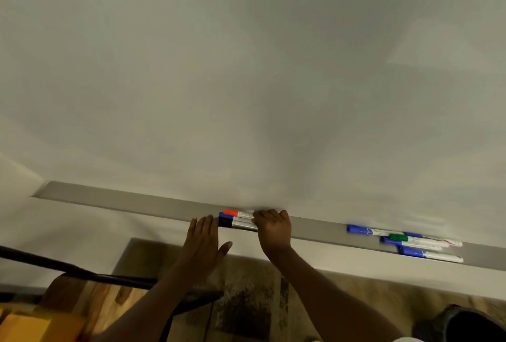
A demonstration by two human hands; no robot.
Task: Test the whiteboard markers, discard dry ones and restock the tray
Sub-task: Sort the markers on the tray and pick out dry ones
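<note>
Gripping three slim cylindrical markers (236, 218), right hand (273, 228) curls over flat grey tray (137, 202).

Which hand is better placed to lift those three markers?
Right hand: its fingers curl over the three white markers with red, blue and black caps; the left hand lies open beside them.

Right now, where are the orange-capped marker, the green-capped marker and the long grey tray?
orange-capped white marker (230, 212): head view, on its orange cap.
green-capped white marker (398, 237): head view, on its green cap.
long grey metal tray (123, 200): head view, on its bare left stretch.
</note>
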